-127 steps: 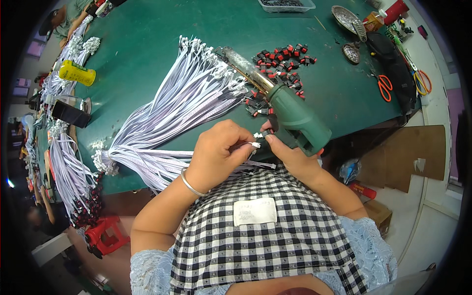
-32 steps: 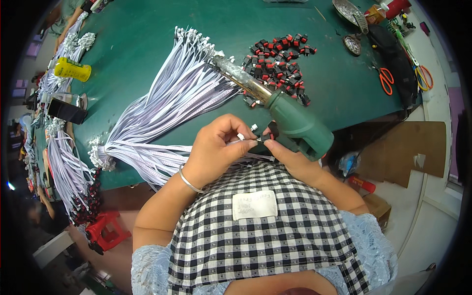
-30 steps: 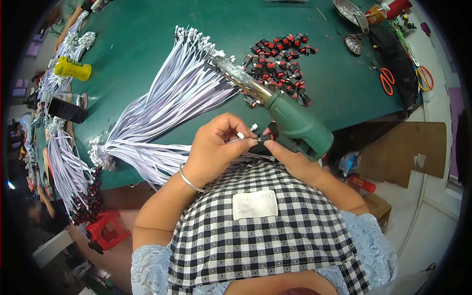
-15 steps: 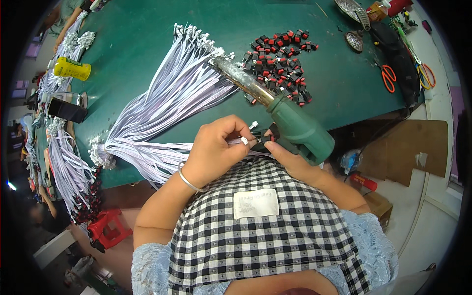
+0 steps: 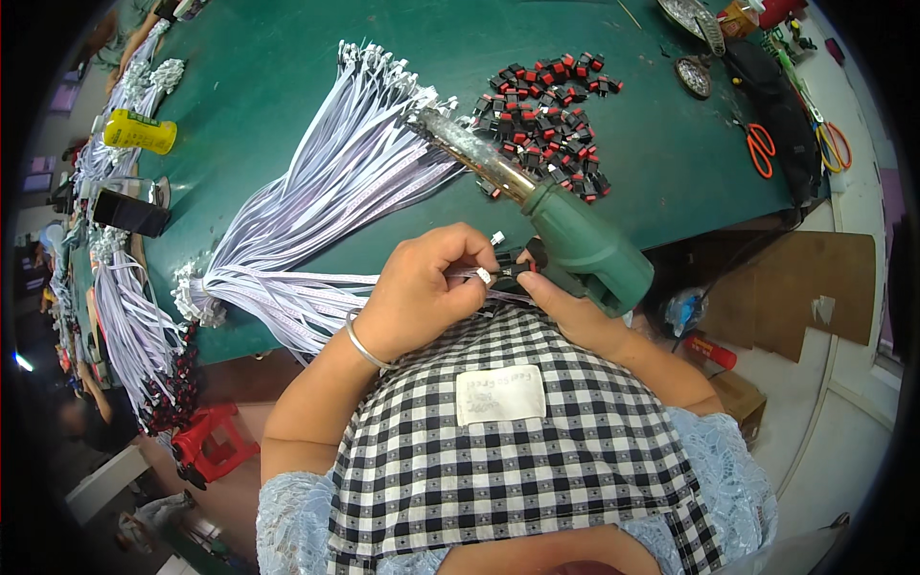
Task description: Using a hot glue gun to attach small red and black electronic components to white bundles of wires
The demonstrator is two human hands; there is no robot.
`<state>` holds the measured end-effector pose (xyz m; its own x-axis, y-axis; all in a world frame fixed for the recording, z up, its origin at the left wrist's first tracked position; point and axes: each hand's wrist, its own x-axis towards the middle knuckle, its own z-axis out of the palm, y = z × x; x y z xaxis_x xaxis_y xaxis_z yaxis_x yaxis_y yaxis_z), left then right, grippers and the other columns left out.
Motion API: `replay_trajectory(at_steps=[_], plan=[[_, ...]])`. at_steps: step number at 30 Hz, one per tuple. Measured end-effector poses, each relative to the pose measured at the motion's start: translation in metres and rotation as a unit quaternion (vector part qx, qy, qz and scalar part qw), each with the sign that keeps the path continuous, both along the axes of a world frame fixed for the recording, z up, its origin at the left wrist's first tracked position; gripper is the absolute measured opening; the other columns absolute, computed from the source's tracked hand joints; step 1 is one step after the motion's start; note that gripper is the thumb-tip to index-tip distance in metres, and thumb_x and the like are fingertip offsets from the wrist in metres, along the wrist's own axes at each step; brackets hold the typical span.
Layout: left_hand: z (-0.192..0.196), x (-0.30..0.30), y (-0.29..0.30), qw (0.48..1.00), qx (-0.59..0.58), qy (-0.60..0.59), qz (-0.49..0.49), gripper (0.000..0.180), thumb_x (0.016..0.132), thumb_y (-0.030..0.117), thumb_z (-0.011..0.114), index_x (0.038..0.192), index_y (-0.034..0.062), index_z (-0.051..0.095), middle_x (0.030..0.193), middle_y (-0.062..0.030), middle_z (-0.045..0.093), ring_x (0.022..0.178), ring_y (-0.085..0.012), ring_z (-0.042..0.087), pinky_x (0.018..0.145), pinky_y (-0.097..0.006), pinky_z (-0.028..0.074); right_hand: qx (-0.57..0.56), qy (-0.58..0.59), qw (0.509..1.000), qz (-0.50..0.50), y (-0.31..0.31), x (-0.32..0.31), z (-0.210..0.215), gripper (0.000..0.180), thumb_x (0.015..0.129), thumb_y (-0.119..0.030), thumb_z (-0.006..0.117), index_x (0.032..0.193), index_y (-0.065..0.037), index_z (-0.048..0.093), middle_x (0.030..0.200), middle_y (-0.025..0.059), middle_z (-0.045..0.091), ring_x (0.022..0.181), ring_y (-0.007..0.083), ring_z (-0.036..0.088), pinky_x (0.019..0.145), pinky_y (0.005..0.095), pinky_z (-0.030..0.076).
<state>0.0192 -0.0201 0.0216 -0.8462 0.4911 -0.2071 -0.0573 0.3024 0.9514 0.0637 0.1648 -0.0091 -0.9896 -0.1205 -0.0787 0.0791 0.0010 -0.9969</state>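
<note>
"What was the left hand (image 5: pixel 431 287) doing?"

"It pinched a white cable (image 5: pixel 466 275) between the thumb and bent fingers, and a white plug (image 5: pixel 483 275) poked out at the fingertips."

"And the right hand (image 5: pixel 580 316)?"

"Its thumb and fingers gripped a small black-and-red part (image 5: pixel 520 270), just beside the plug. Whether cable and part touched, I couldn't tell."

"Where was all this?"

"At the near edge of the green counter (image 5: pixel 431 29), just beyond the checked apron (image 5: pixel 498 470)."

"What about that green tool (image 5: pixel 592 247)?"

"It slanted above the right hand's fingers, its metal barrel reaching up and left over the ends of the cable bundle (image 5: pixel 326 192). What held it up wasn't clear."

"Anything farther off?"

"A pile of black-and-red parts (image 5: pixel 551 125) lay right of the bundle. Orange-handled scissors (image 5: pixel 760 149) lay well to the right, and a yellow bottle (image 5: pixel 140 132) was at the far left."
</note>
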Motion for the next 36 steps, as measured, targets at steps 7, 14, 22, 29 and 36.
replay_trajectory(at_steps=[7, 14, 22, 29, 36], plan=[[-0.011, 0.000, -0.003, 0.996, 0.047, -0.079, 0.003, 0.013, 0.070, 0.004, 0.059, 0.082, 0.0017, 0.056, 0.067, -0.0017, 0.053, 0.059, -0.0065, 0.047, 0.054, -0.021, 0.040, 0.010, -0.005, 1.000, 0.001, 0.000, 0.002, -0.004, 0.019, 0.078, -0.010, 0.064, 0.094, -0.005, 0.055, 0.080, -0.0009, 0.055, 0.072, 0.0066, 0.051, 0.063, 0.0219, 0.042], [-0.007, -0.002, -0.004, 0.995, 0.017, -0.098, -0.016, 0.012, 0.075, 0.010, 0.062, 0.082, 0.0023, 0.056, 0.066, 0.0004, 0.051, 0.058, -0.0049, 0.044, 0.053, -0.020, 0.038, -0.028, -0.050, 0.998, -0.012, -0.002, 0.002, 0.002, 0.018, 0.078, -0.010, 0.064, 0.093, -0.005, 0.055, 0.080, -0.0012, 0.055, 0.072, 0.0058, 0.051, 0.062, 0.0215, 0.042], [-0.008, -0.004, -0.007, 0.994, 0.019, -0.106, -0.033, 0.010, 0.077, 0.011, 0.060, 0.080, 0.0022, 0.056, 0.066, 0.0006, 0.051, 0.058, -0.0053, 0.043, 0.053, -0.021, 0.037, -0.021, -0.045, 0.999, -0.017, -0.003, 0.002, -0.002, 0.018, 0.078, -0.011, 0.064, 0.092, -0.005, 0.055, 0.080, -0.0015, 0.056, 0.071, 0.0060, 0.051, 0.061, 0.0217, 0.043], [-0.012, -0.003, -0.007, 0.992, 0.038, -0.115, -0.027, 0.010, 0.079, 0.011, 0.059, 0.080, 0.0015, 0.056, 0.067, 0.0012, 0.049, 0.058, -0.0042, 0.042, 0.051, -0.020, 0.036, -0.021, -0.053, 0.998, -0.012, -0.002, 0.002, 0.001, 0.018, 0.078, -0.011, 0.064, 0.094, -0.005, 0.055, 0.081, -0.0016, 0.056, 0.072, 0.0057, 0.051, 0.062, 0.0215, 0.043], [-0.016, -0.001, -0.008, 0.992, 0.060, -0.110, -0.012, 0.010, 0.079, 0.010, 0.060, 0.080, 0.0019, 0.055, 0.068, 0.0017, 0.049, 0.058, -0.0035, 0.042, 0.050, -0.019, 0.035, -0.027, -0.053, 0.998, -0.010, -0.002, 0.003, 0.003, 0.017, 0.080, -0.011, 0.062, 0.094, -0.005, 0.056, 0.082, -0.0018, 0.055, 0.074, 0.0054, 0.051, 0.064, 0.0211, 0.043]])
